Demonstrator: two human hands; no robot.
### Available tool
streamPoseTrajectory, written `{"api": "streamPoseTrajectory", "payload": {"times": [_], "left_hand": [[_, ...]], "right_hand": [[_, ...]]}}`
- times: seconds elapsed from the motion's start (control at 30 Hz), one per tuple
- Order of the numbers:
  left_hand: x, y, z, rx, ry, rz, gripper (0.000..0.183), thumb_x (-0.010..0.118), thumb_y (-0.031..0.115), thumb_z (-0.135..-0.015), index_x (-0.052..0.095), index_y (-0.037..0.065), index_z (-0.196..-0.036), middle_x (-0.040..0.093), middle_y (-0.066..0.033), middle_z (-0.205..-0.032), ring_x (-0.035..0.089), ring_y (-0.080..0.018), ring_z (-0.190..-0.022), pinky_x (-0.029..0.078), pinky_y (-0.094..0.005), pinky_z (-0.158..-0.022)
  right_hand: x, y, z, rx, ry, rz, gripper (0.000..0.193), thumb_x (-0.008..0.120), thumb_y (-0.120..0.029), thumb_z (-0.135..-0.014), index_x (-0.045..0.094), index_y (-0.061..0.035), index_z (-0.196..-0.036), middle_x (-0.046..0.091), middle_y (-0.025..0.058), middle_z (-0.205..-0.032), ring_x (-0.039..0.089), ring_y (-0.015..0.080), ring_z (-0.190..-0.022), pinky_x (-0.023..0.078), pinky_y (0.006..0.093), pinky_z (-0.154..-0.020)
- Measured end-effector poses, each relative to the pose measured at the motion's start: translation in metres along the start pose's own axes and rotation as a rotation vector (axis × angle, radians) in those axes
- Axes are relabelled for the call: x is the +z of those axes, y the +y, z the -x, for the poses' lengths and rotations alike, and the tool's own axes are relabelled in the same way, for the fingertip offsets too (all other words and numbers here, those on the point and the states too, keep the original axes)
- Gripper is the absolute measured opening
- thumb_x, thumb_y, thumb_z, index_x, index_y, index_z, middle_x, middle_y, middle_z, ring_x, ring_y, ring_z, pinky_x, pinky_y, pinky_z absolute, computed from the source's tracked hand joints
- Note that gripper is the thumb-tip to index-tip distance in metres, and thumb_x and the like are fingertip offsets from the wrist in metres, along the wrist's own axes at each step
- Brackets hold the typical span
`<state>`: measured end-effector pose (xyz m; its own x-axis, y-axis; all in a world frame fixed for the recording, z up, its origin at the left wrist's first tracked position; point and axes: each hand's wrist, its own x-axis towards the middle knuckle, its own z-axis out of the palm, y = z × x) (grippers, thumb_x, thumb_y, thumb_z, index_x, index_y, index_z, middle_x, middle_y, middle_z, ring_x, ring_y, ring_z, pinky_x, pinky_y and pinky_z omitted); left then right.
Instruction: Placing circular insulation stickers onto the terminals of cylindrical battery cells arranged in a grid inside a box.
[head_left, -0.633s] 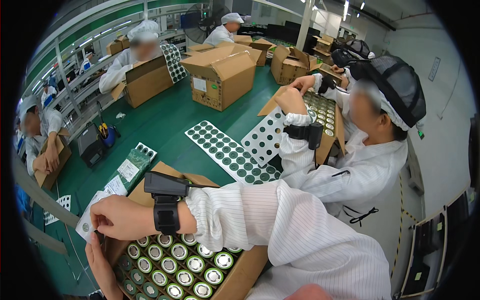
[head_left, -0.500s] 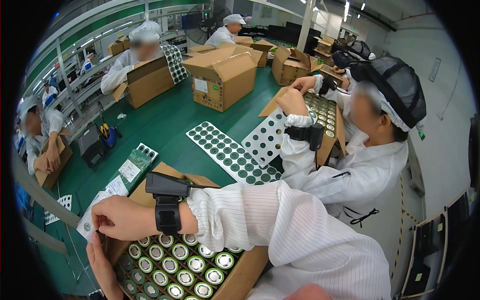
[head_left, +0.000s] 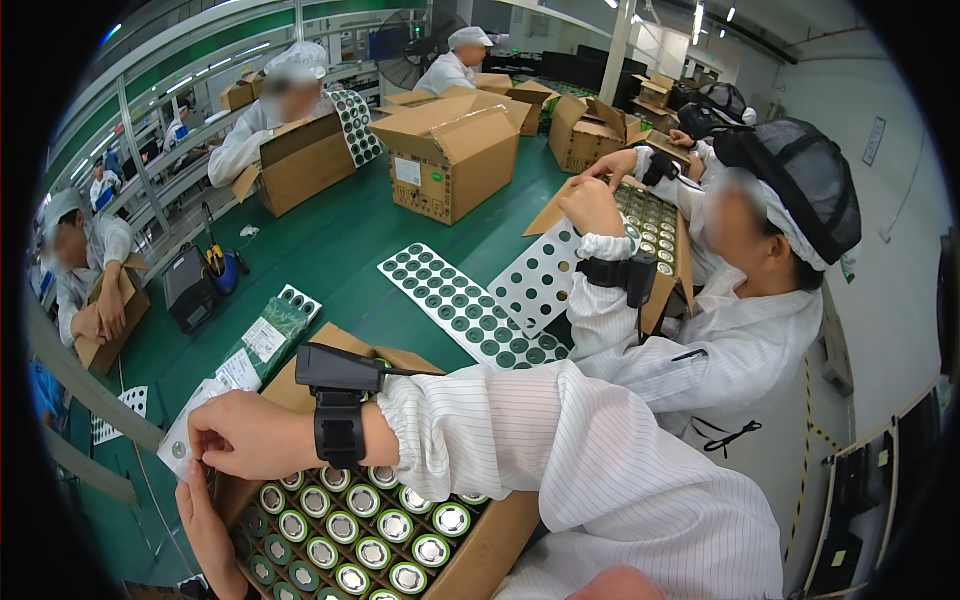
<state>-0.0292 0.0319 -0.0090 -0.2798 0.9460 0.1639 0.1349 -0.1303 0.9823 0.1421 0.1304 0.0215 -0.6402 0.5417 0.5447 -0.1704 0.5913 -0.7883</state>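
My right hand (head_left: 250, 436), a black strap device on its wrist, reaches across the box and pinches a small white sticker sheet (head_left: 180, 450) at the left. Just below it, my left hand (head_left: 208, 535) points upward, its fingertips pressed together at the sheet's lower edge; its thumb is hidden. Under both hands is an open cardboard box (head_left: 490, 545) full of upright cylindrical battery cells (head_left: 395, 526) in a divider grid. Cells toward the left bear dark green rings (head_left: 278, 548); those further right show bare silver tops with bright green rims.
A green plastic packet (head_left: 285, 335) with labels lies beyond my box. A large sheet of green ring stickers (head_left: 450, 300) and a punched white sheet (head_left: 535, 280) are on the green table (head_left: 330, 260). A co-worker (head_left: 740, 290) works close at right; a closed-in carton (head_left: 445, 165) stands ahead.
My two hands stay almost in place at the sticker sheet, with only slight finger movement. The whole view has shifted slightly.
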Motion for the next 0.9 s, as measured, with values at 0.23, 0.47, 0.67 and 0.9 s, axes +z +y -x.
{"api": "streamPoseTrajectory", "payload": {"times": [0.23,0.47,0.67,0.9], "left_hand": [[-0.003,-0.001,-0.002,0.005,-0.026,0.008,0.041,0.044,0.029,-0.103,0.054,-0.005,-0.123,0.060,-0.0119,-0.117,0.057,-0.0146,-0.106,0.043,-0.0271,-0.092],[-0.009,-0.010,-0.004,0.022,-0.009,-0.006,0.041,0.046,0.030,-0.102,0.053,-0.003,-0.125,0.060,-0.0112,-0.117,0.058,-0.0150,-0.107,0.045,-0.0270,-0.092],[-0.009,-0.008,-0.003,0.020,-0.037,-0.019,0.041,0.043,0.028,-0.103,0.054,-0.006,-0.124,0.059,-0.0119,-0.120,0.055,-0.0157,-0.110,0.041,-0.0274,-0.094],[0.002,0.000,-0.001,0.043,-0.043,-0.005,0.041,0.043,0.029,-0.103,0.057,-0.006,-0.119,0.061,-0.0103,-0.113,0.056,-0.0131,-0.103,0.042,-0.0261,-0.089]], "right_hand": [[0.000,-0.001,0.000,-0.008,-0.001,0.022,0.009,0.063,-0.007,-0.078,0.061,0.0003,-0.083,0.063,0.0109,-0.077,0.061,0.0222,-0.070,0.049,0.0324,-0.064],[0.001,-0.002,0.000,-0.018,0.009,0.023,0.008,0.062,-0.007,-0.078,0.060,0.0004,-0.082,0.063,0.0107,-0.078,0.061,0.0221,-0.070,0.049,0.0324,-0.065],[0.001,-0.002,0.001,-0.025,-0.010,0.021,0.008,0.061,-0.006,-0.079,0.060,0.0007,-0.084,0.063,0.0106,-0.078,0.061,0.0214,-0.070,0.049,0.0318,-0.065],[0.000,0.000,0.002,-0.012,-0.029,0.017,0.009,0.061,-0.007,-0.080,0.060,0.0005,-0.085,0.063,0.0101,-0.079,0.061,0.0202,-0.071,0.049,0.0311,-0.065]]}}
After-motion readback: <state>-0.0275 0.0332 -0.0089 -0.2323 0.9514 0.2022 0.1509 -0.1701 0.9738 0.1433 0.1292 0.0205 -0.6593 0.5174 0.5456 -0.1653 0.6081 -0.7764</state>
